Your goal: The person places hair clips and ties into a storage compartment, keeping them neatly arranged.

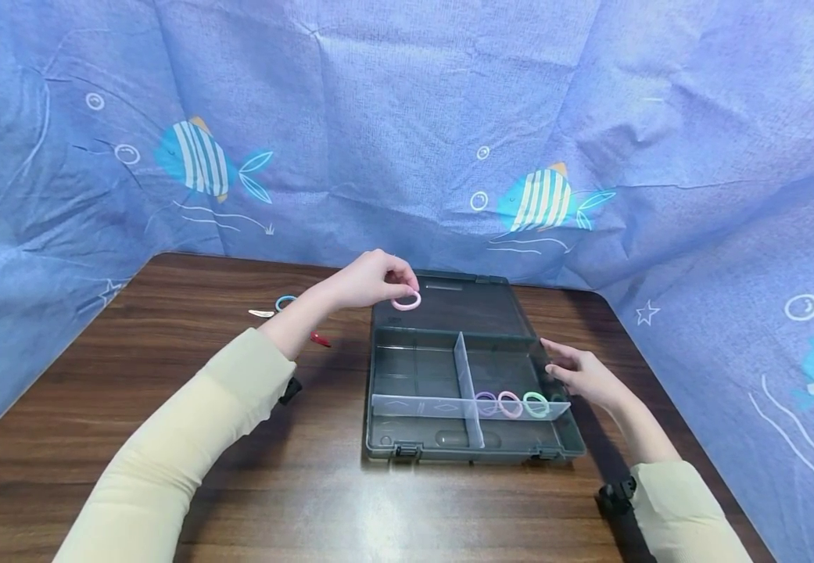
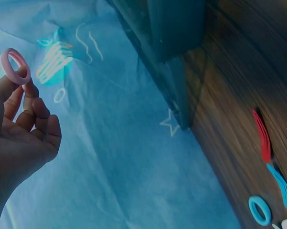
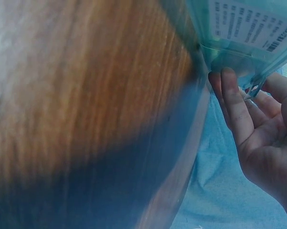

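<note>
My left hand (image 1: 376, 279) pinches a pink hair tie (image 1: 407, 301) between thumb and fingers, above the lid of the box. In the left wrist view the same pink hair tie (image 2: 14, 67) sits at the fingertips. A grey see-through storage box (image 1: 421, 451) stands with its lid (image 1: 473, 305) laid back. Beside its right wall, my right hand (image 1: 587, 375) holds the edge with thumb and fingers. A purple hair tie (image 1: 485, 403), a pink hair tie (image 1: 510, 405) and a green hair tie (image 1: 536, 404) lie in the right part of the box, near the cross divider.
Left of the box on the wooden table (image 1: 294, 485) lie a blue hair tie (image 1: 283, 301), a white hair clip (image 1: 261, 313) and a red hair clip (image 1: 320, 339). My left forearm partly covers this area. A blue fish-print cloth (image 1: 392, 141) hangs behind the table.
</note>
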Motion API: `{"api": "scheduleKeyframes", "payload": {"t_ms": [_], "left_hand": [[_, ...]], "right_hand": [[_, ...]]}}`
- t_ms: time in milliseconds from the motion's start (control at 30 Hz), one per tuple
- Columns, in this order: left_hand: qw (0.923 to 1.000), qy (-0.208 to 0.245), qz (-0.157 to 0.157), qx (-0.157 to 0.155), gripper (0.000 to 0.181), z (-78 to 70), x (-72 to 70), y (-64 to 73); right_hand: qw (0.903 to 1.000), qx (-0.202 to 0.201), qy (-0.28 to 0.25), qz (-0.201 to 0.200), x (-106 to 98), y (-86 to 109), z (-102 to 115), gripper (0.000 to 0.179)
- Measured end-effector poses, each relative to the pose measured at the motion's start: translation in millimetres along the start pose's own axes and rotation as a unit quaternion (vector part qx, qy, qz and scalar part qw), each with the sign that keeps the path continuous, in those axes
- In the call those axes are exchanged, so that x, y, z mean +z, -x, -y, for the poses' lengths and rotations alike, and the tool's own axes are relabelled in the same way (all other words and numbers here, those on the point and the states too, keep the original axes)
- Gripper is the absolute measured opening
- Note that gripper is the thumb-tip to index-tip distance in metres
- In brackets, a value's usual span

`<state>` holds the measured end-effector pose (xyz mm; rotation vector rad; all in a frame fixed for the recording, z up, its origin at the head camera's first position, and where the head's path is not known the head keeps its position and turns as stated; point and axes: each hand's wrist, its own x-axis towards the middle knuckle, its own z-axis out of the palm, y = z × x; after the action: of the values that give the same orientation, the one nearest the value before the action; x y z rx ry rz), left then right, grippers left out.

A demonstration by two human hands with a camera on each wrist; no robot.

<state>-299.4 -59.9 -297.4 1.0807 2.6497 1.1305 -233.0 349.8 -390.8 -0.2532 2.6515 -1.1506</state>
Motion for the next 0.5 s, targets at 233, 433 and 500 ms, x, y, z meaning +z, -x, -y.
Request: {"api": "scheduleKeyframes", "payload": {"t_ms": [233,433,500], "left_hand": [[0.9996,-0.010,0.006,0.027,0.007,-9.4,14.8,-16.5],[0.9991,-0.016,0.017,0.036,0.010,-15.0,30.4,-30.5],[0.9991,-0.015,0.021,0.032,0.010,-16.0,35.7,-34.6]], "right_hand": [[1.0000,-0.003,0.007,-0.003,-1.2,-0.9,-1.0,0.058],[1.0000,-0.004,0.001,-0.001,-1.7,-1.2,-2.1,0.059],[1.0000,-0.004,-0.002,0.000,-1.3,-1.0,-2.3,0.059]]}}
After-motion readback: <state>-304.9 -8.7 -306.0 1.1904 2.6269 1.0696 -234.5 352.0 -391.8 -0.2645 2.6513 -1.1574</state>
